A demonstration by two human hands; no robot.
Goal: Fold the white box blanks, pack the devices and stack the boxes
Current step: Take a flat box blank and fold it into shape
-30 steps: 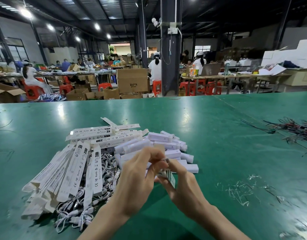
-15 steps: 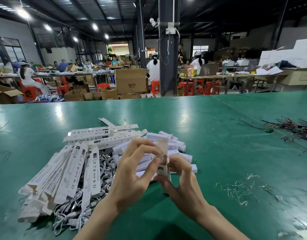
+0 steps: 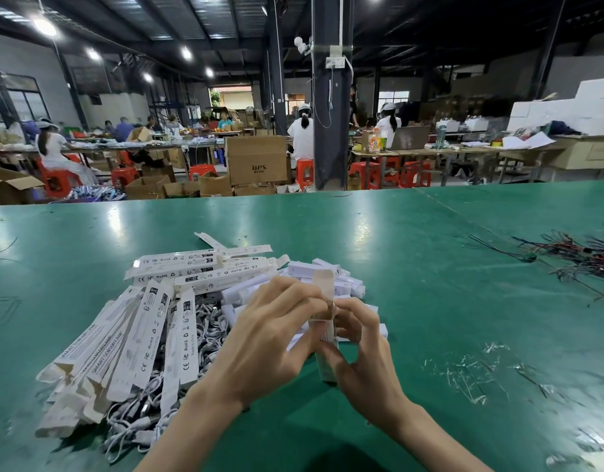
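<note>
Left hand (image 3: 269, 338): grasping the upper part of a narrow white box (image 3: 326, 367), fingers curled against its left side. Right hand (image 3: 361, 356): grasping the same box from the right, thumb and fingers pinching its edge. Box upright between both hands, lower end close to the green desk (image 3: 430, 301); contact with the desk not determinable. Top flap (image 3: 323, 284) open, standing above the fingertips, brown inner face toward the camera.

Directly behind the hands: heap of white devices (image 3: 304, 269), lying in mixed directions. Left of the hands: pile of flat box blanks (image 3: 140, 335), long, white, printed with marks, fanned out; further blanks laid crosswise at the far end of the pile. Beneath and between the blanks: tangle of white cables (image 3: 208, 321).

Right of the hands, on the desk: scattered clear scraps (image 3: 464, 373). At the far right edge: red and dark wires (image 3: 583, 257), well apart from the box.

Beyond the desk: brown carton (image 3: 256, 161), dark pillar (image 3: 331, 131), red stools (image 3: 58, 182), seated people (image 3: 302, 137) at other desks.
</note>
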